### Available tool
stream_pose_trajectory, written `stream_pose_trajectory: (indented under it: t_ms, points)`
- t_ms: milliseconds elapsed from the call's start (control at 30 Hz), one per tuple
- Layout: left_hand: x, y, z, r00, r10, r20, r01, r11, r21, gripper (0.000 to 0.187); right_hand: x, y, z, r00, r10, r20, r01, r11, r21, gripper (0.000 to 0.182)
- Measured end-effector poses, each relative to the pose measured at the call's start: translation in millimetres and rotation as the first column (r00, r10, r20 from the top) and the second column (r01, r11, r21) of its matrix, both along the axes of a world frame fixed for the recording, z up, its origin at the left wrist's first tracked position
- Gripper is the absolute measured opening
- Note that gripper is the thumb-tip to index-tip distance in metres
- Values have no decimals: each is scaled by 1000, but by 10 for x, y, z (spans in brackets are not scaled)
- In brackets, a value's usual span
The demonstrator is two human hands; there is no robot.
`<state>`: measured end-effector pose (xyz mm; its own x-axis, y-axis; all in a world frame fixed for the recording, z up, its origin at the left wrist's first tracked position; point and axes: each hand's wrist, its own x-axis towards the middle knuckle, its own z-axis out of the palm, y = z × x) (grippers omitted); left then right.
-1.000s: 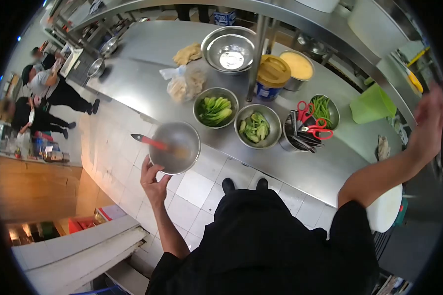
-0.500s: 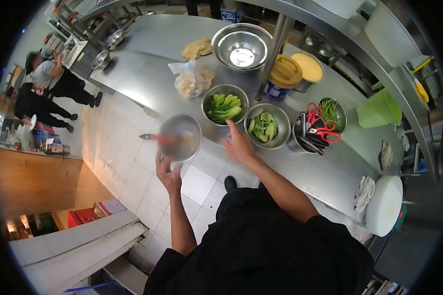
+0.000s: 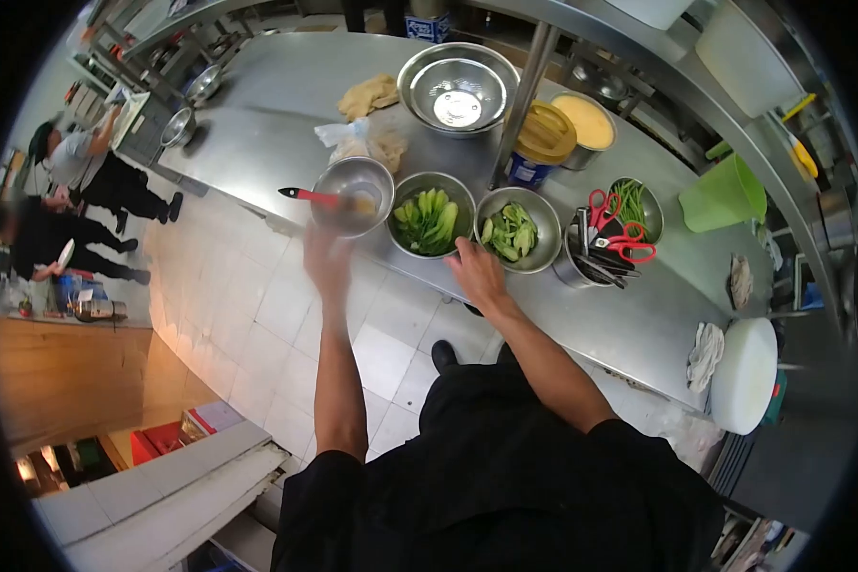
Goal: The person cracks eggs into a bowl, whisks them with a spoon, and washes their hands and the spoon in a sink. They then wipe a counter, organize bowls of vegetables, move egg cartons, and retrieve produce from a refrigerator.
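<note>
My left hand, smeared by motion, is at the near edge of a steel bowl at the counter's edge; its fingers are too blurred to read. A brush-like tool with a red handle rests in that bowl. Just right of it stands a bowl of leafy greens. My right hand has its fingers at the near rim between this bowl and a bowl of cut green pieces; whether it grips the rim is unclear.
On the steel counter are nested bowls, a plastic bag, a yellow-lidded tub, a container with red-handled scissors and a green container. A shelf post rises behind the bowls. Two people stand at far left.
My left hand and the bowl with the red-handled tool have moved up and away, to the counter's edge beside the greens. My right hand has shifted slightly right and down.
</note>
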<state>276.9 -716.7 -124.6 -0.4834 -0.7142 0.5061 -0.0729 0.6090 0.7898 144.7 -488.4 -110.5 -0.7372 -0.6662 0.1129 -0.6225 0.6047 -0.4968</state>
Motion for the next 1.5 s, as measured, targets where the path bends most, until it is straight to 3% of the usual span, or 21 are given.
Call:
stream_pose_trajectory:
  t_ms: [67,300,367,467,600,667,833,900,1000,1033,1067,1133,1167,1200,1267,1300,1367,1400,1433,1467,1500]
  points:
    - [-149,-93,-7,999,-43,10,43,998,-41,25,-5,64,21,993,89,-75,-95,993,-74,31]
    - [-590,-333,-130,994,-101,-30,100,995,-23,27,110,254,106,983,161,-91,-164,986,-24,28]
    - [-677,-379,-183,990,-142,-20,142,990,1,25,218,362,157,988,151,23,-152,988,19,28]
    - [-771,-381,-253,978,-208,10,208,978,-30,21,290,507,154,984,179,20,-178,982,-59,28]
    - [-928,-389,-422,863,-505,9,505,863,-19,27,348,623,89,984,178,-31,-180,979,-99,29]
    - [-1037,-354,-485,872,-488,35,468,853,230,25,348,642,84,986,161,-50,-168,968,-189,30]
    - [-1207,-340,-440,898,-430,96,417,899,132,23,331,650,84,991,125,-56,-134,970,-203,30]
    - [-1240,-373,-304,914,-317,253,329,944,-4,23,307,627,83,990,111,-83,-126,968,-217,30]
    - [-1270,-490,-278,904,-347,249,338,938,77,24,287,546,66,994,99,-42,-106,974,-200,29]
    - [-1264,-504,-292,925,-287,250,310,949,-57,24,262,511,36,994,94,-57,-104,972,-211,30]
    - [-1251,-491,-230,921,-295,253,319,946,-58,24,236,471,3,993,89,-71,-103,969,-223,31]
    - [-1251,-454,-34,913,-261,312,267,963,23,24,168,380,-35,995,64,-70,-81,960,-267,31]
    - [-1268,-540,-180,933,-233,273,268,959,-96,24,146,351,-45,996,47,-71,-67,950,-306,31]
    - [-1263,-561,-166,928,-250,275,285,954,-93,24,139,322,-46,997,30,-69,-50,951,-304,31]
    - [-1226,-580,-155,932,-307,191,301,952,59,24,126,307,-48,990,-131,54,142,898,-417,30]
    - [-1250,-612,-225,948,-303,102,316,936,-156,22,131,376,-23,987,-153,54,162,895,-415,30]
    - [-1212,-693,-318,939,-305,156,328,933,-147,23,152,587,29,888,-299,349,432,804,-409,40]
    - [-1191,-707,-357,934,-290,207,322,936,-142,25,133,658,39,879,-330,343,455,795,-402,40]
    - [-1188,-724,-382,934,-301,192,318,946,-66,29,85,706,64,664,-365,653,669,679,-302,45]
    - [-1176,-732,-419,931,-318,177,321,947,14,33,37,764,87,361,-329,872,828,544,-137,50]
    - [-1148,-725,-457,933,-324,156,306,943,132,41,-12,753,147,166,-169,972,911,403,-86,55]
